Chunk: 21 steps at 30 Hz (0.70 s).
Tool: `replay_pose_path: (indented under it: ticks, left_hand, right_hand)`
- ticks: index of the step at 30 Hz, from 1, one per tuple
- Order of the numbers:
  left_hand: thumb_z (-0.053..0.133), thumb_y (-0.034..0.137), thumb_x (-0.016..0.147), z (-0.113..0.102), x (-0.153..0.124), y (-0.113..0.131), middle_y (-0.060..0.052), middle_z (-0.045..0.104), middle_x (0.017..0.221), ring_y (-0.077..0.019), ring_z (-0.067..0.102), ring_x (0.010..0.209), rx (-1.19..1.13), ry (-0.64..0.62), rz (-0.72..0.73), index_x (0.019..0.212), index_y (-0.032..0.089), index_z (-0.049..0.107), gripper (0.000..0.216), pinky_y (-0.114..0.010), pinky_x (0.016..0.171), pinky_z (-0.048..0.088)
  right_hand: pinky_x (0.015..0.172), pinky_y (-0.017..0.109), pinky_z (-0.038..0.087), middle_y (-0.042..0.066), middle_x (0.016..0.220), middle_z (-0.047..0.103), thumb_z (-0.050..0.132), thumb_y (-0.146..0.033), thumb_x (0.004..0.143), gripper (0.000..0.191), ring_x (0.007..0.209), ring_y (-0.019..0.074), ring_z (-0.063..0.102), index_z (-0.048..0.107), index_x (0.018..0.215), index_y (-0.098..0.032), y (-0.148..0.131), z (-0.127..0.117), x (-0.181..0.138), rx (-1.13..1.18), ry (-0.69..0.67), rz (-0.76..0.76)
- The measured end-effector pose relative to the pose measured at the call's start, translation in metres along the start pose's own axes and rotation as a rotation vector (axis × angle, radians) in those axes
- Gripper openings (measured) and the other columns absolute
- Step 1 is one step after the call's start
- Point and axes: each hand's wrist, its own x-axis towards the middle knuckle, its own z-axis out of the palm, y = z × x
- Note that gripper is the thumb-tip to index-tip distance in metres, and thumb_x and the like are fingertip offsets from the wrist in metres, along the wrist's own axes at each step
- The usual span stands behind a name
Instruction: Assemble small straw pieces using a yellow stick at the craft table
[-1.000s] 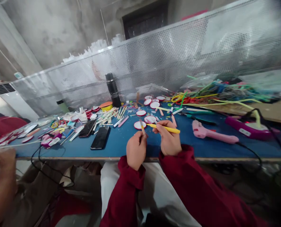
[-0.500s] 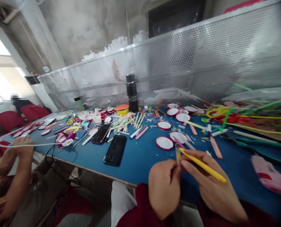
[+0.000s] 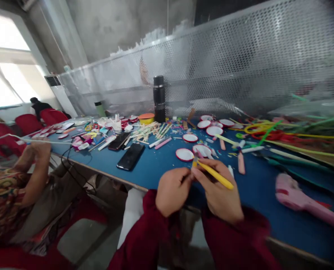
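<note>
My right hand [image 3: 221, 191] pinches a yellow stick [image 3: 216, 175] that slants down to the right. My left hand [image 3: 171, 190] is curled shut, its fingertips meeting the stick's near end at a small wooden stick piece [image 3: 195, 162]. Both hands hover over the front edge of the blue table [image 3: 161, 165], just before two red-rimmed white discs [image 3: 184, 154]. Dark red sleeves cover both of my arms.
Two black phones [image 3: 131, 156] lie left of my hands. A black bottle [image 3: 159, 99] stands at the back by the perforated metal screen. A pink glue gun [image 3: 301, 200] lies at right, coloured pipe cleaners [image 3: 270, 135] behind it. Another person's hands [image 3: 36, 150] work at the left.
The view has swung left and tilted; my hands sit lower left in the picture. The wooden piece now shows only its tip beside the yellow stick. The grip is unchanged.
</note>
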Motion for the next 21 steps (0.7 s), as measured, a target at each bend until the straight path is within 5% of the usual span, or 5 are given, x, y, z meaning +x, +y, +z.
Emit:
replay_pose_path:
  ticks: [9,13,21]
  left_hand:
    - [0.060,0.037,0.095,0.002,0.007,-0.019,0.000,0.068,0.083,-0.0141,0.059,0.076,-0.281,0.023,0.062,0.087,0.019,0.063,0.019,-0.025,0.073,0.046]
    - [0.060,0.038,0.094,0.003,0.008,-0.023,0.000,0.068,0.076,-0.0133,0.057,0.070,-0.256,0.004,0.048,0.080,0.019,0.064,0.024,-0.024,0.069,0.044]
    - [0.057,0.035,0.093,0.005,0.009,-0.024,0.003,0.061,0.069,-0.0123,0.051,0.066,-0.216,0.121,-0.002,0.078,0.020,0.065,0.023,-0.025,0.065,0.038]
  right_hand:
    - [0.066,0.035,0.058,0.000,0.077,0.071,0.083,-0.039,0.070,0.035,0.066,0.0191,0.068,0.064,0.096,-0.025,0.004,0.012,0.004,0.268,-0.026,-0.021]
    - [0.070,0.034,0.056,0.001,0.081,0.073,0.085,-0.042,0.067,0.037,0.073,0.0189,0.068,0.065,0.091,-0.023,0.006,0.013,0.009,0.231,-0.012,-0.052]
    - [0.050,0.027,0.034,-0.002,0.055,0.056,0.059,-0.054,0.089,0.037,0.051,0.0116,0.047,0.071,0.082,-0.019,-0.001,0.010,0.013,0.431,0.324,-0.159]
